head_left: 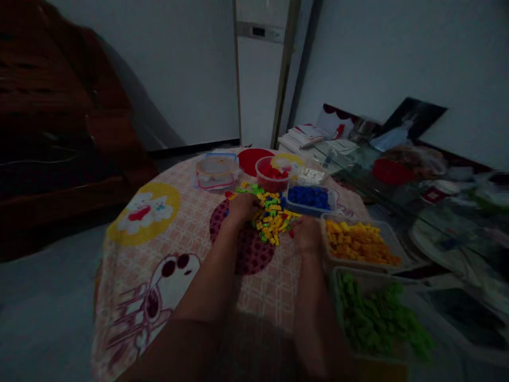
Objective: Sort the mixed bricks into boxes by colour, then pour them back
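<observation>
A heap of small mixed-colour bricks (271, 216), mostly yellow and green, lies in the middle of a round table under a patterned cloth (167, 249). My left hand (240, 208) rests on the left side of the heap, fingers curled down into the bricks. My right hand (307, 234) sits at the heap's right edge, beside the tub of yellow bricks (360, 242). The picture is dark and both hands' fingers are hard to make out.
Sorted tubs ring the heap: red bricks (272, 174), white bricks (310, 175), blue bricks (309, 197), green bricks (377, 318) at the near right. An empty lidded box (217, 170) stands at the back left. A cluttered glass table (429, 207) lies to the right.
</observation>
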{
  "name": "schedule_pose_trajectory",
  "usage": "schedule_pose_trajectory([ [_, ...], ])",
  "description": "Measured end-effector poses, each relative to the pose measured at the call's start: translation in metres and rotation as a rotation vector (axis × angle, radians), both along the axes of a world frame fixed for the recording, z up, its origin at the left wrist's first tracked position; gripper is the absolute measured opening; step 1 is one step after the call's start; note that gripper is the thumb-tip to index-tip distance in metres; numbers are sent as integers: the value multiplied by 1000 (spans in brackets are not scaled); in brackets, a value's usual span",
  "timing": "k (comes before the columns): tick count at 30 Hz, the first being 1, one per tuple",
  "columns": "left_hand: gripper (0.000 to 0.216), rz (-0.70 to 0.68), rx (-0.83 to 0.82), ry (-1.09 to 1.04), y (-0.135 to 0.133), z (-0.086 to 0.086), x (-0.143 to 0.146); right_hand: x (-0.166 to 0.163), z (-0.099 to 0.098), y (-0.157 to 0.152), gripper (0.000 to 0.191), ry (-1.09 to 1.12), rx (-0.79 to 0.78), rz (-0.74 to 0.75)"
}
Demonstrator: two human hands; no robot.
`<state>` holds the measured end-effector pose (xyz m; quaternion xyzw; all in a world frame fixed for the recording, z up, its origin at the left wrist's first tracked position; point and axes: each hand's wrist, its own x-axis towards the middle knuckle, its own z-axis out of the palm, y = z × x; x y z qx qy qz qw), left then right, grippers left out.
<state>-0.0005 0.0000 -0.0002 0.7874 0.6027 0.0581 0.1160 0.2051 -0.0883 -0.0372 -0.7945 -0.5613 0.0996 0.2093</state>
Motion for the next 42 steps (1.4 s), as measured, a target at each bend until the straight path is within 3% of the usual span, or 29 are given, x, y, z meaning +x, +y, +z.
schedule_pose_trajectory([
  [5,32,26,15,-39,0,0,-1,1,-5,1,12,101,102,-35],
  [8,29,37,9,-60,0,1,-1,2,-8,2,8,295,197,-61],
  [15,27,29,11,-110,0,0,-1,-5,-11,6,18,856,506,-132],
  [26,25,18,44,-164,7,-11,-4,-3,6,25,39,1269,911,-308],
  [30,24,6,30,-228,8,-10,-6,-4,7,25,39,1281,910,-339],
  [33,25,4,16,-322,9,-9,-8,-8,7,22,32,1236,817,-349],
  [42,16,60,5,-722,14,-15,-12,-18,-1,15,30,1197,661,-340],
])
